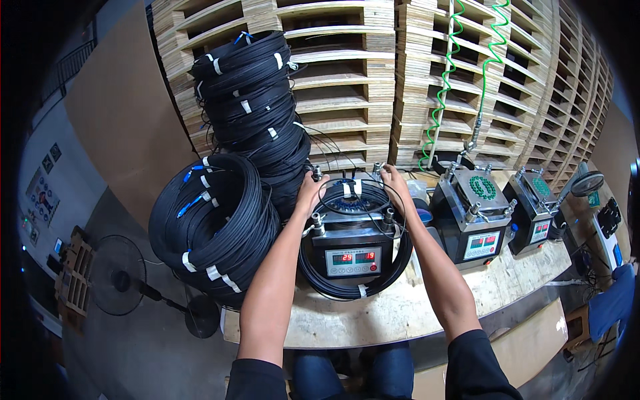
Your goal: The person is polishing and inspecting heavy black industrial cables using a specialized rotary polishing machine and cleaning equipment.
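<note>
In the head view, both hands reach over a small machine (351, 250) with a red digital display, which stands on the wooden bench (427, 303); the left hand (311, 190) and the right hand (395, 183) each seem to pinch the thin black cable loop (363, 190) lying on the machine's top, though the fingers are too small to be sure. A black cable coil (353, 283) rings the machine's base, with tall stacks of taped cable coils (227, 200) just left and two similar machines (470, 227) to the right.
</note>
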### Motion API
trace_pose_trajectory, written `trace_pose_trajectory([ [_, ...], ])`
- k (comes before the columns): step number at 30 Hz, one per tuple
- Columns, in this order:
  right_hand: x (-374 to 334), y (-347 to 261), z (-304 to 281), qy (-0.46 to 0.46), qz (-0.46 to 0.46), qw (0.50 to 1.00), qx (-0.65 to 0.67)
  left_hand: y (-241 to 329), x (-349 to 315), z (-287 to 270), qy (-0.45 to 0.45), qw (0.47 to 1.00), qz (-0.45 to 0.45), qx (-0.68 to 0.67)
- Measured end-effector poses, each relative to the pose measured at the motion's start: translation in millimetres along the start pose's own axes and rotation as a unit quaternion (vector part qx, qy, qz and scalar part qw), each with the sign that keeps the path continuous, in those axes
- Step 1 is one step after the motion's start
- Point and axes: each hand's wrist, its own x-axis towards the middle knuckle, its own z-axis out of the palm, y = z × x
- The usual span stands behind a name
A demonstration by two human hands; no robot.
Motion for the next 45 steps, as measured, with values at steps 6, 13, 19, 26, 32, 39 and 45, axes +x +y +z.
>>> trace_pose_trajectory([
  [6,11,20,4,-0.012,-0.025,1.0,0.005,-2,6,-1,-0.013,1.0,-0.022,-0.003],
  [13,3,12,4,0.022,-0.022,0.998,0.055,24,-18,-1,-0.024,0.998,-0.048,-0.026],
  [19,-3,-8,8,0.005,0.004,1.0,0.03,-14,12,-5,0.004,0.998,-0.012,-0.063],
  [26,1,2,6,-0.018,0.002,1.0,-0.003,5,-4,-8,-0.004,0.999,-0.022,0.03],
  [32,6,12,6,0.0,-0.038,0.998,0.043,-3,5,-3,-0.001,0.998,-0.005,0.061],
  [39,-2,-2,7,-0.007,-0.028,0.999,0.043,-16,13,-10,0.0,1.0,0.0,0.029],
  [45,5,7,4,-0.008,-0.004,1.0,-0.013,8,-4,-7,-0.032,0.999,-0.005,0.007],
])
